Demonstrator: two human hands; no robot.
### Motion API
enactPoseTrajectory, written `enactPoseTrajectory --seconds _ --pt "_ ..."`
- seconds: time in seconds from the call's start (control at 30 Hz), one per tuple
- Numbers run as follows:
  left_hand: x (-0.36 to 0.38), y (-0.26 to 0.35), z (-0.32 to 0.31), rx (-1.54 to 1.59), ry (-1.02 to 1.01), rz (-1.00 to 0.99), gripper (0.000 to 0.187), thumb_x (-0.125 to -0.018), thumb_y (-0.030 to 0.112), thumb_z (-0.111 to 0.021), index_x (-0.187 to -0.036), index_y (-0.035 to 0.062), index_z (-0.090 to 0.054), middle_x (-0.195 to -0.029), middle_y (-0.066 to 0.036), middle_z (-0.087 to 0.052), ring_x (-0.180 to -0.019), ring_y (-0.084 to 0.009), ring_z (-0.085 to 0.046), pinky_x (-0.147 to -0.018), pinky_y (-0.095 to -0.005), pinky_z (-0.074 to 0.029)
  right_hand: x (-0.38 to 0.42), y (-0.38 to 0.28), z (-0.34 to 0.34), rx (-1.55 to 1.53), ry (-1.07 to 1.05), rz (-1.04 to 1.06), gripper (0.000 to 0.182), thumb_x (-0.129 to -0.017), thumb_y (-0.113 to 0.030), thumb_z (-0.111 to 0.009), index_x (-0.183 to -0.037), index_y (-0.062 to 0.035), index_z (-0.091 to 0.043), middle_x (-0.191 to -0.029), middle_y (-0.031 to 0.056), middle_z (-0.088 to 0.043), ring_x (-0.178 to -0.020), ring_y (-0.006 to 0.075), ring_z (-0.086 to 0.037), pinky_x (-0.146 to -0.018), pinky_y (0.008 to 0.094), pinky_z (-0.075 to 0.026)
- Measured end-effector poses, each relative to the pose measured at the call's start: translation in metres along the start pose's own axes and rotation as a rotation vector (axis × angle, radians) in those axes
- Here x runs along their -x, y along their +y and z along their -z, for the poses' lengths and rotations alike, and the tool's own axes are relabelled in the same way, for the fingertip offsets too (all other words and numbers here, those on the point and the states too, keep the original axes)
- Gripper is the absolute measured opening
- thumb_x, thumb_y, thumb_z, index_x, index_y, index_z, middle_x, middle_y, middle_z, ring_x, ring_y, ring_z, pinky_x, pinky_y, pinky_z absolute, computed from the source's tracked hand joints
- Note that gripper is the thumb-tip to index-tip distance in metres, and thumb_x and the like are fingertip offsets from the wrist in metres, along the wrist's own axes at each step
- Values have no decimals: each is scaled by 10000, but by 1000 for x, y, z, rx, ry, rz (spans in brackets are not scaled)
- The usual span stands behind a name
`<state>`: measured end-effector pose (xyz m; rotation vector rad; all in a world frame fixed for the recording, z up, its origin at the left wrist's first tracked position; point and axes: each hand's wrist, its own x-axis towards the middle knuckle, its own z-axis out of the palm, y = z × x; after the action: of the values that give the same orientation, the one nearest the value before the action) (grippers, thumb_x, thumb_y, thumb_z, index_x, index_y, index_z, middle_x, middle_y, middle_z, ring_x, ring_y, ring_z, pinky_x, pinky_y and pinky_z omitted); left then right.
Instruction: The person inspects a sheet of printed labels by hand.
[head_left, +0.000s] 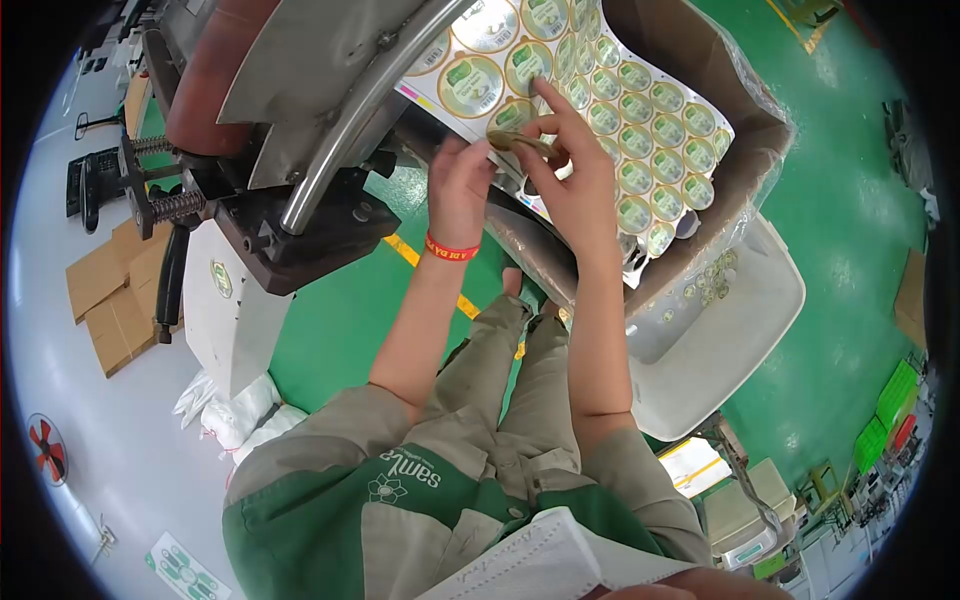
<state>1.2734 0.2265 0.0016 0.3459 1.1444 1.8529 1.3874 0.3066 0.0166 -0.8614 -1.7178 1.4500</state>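
Observation:
Between my hands is a small stack of round labels (520, 141), seen nearly edge-on. My right hand (575, 175) pinches it with thumb and fingers, while the index finger reaches up over the printed sheet. My left hand (458, 185), with a red band at the wrist, is closed, its slightly blurred fingertips at the stack's left end. Just beyond both hands lies a printed sheet (720, 128) covered in rows of green-and-gold round labels. That sheet rests in a plastic-lined carton (745, 120).
A machine with a bent metal bar (345, 130) and a red roller (215, 80) stands close on my left. Below the carton sits a white plastic tub (740, 350) with loose round pieces inside. Flattened cardboard (125, 300) and white bags (235, 415) lie to the left.

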Motion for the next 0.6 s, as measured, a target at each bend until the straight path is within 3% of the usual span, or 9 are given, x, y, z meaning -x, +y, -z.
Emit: enactPoseTrajectory --seconds 0.1,0.2,0.23,0.3,0.37,0.4,0.53,0.6 --pt "5 1 -7 -10 -11 64 389 -879 99 -460 -1246 -29 -448 -1238 -109 -526 -1111 -187 -532 -938 -332 -419 8 9 -3 20 54 -32 191 -763 2 -669 -932 -8 -581 -1148 79 -633 -608 67 -569 -549 204 -448" --pt "5 3 -13 -85 -33 77 431 -877 106 -456 -1282 -40 -428 -1286 -133 -496 -1133 -198 -515 -971 -338 -396 18 12 -9 35 190 4 153 -777 -37 -683 -904 -30 -598 -887 54 -678 -631 126 -598 -520 224 -445" --pt "3 -1 -11 -79 -50 25 422 -878 92 -452 -1275 -51 -436 -1270 -132 -508 -1111 -165 -512 -918 -292 -399 20 11 -9 76 256 23 158 -767 -39 -695 -896 -37 -603 -803 49 -655 -634 111 -594 -524 218 -443" --pt "1 -3 -7 -74 -69 -29 413 -879 79 -447 -1268 -62 -443 -1255 -132 -521 -1089 -132 -509 -865 -246 -403 23 7 -3 103 375 -29 171 -771 -43 -700 -910 -32 -601 -775 39 -631 -672 89 -589 -551 212 -444" --pt "0 2 -1 -90 -54 -38 472 -867 117 -436 -1303 -59 -403 -1357 -179 -424 -1260 -253 -414 -1050 -354 -323 19 10 0 -107 503 -2 214 -778 -42 -700 -953 -21 -578 -843 35 -633 -727 70 -579 -586 202 -445" --pt "0 4 1 -56 -61 -44 471 -865 113 -429 -1305 -51 -400 -1352 -188 -422 -1279 -266 -399 -1058 -367 -321 15 5 2 -227 515 6 309 -789 -33 -691 -1064 -3 -554 -911 36 -625 -778 71 -574 -629 200 -452" --pt "-2 7 4 -12 -85 -96 437 -871 110 -426 -1282 -39 -422 -1335 -170 -444 -1251 -267 -430 -1053 -383 -329 10 -3 5 -322 382 -58 448 -781 -24 -700 -1196 -12 -532 -956 43 -626 -816 81 -585 -683 205 -462" --pt "-3 6 4 12 -63 -96 379 -882 104 -425 -1236 -28 -460 -1292 -142 -491 -1219 -260 -462 -1044 -391 -342 14 1 5 -325 384 -22 348 -787 -37 -704 -1109 -2 -577 -955 46 -628 -816 82 -583 -680 204 -462"
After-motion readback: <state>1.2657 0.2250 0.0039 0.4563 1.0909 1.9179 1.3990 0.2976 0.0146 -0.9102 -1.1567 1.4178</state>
